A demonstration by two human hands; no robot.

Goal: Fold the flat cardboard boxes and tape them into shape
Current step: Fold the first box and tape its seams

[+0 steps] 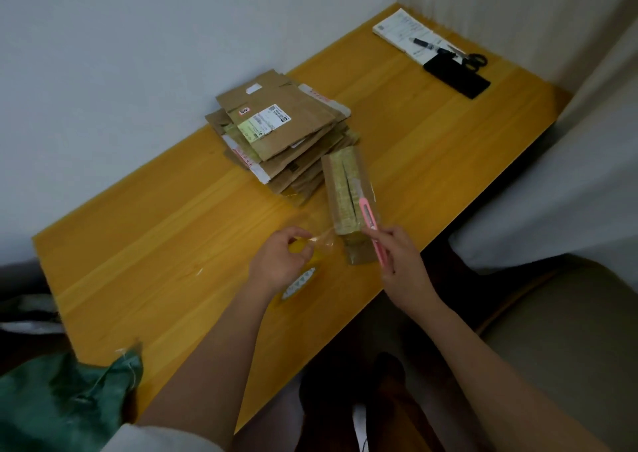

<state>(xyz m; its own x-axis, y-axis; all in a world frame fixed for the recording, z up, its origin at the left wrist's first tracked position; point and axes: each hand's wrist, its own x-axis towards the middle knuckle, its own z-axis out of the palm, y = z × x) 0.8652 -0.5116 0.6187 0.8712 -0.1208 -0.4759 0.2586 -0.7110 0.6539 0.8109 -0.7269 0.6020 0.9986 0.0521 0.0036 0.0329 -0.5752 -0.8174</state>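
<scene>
Two bare forearms, left hand point(279, 261), right hand point(402, 265), white sleeve point(152, 439) at left upper arm (edge only), no rings visible

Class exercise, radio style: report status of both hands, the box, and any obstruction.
Left hand pinching clear tape off the roll. Right hand gripping pink cutter. Folded box upright, tape stretched to it. Nothing obstructing.

Count of things on the surface point(145, 244)

One stack of flattened cardboard boxes point(279, 134), one folded box point(345, 192), one pink utility knife point(371, 225), one tape roll point(300, 279), one pen point(426, 45), one pair of scissors point(471, 59).
</scene>
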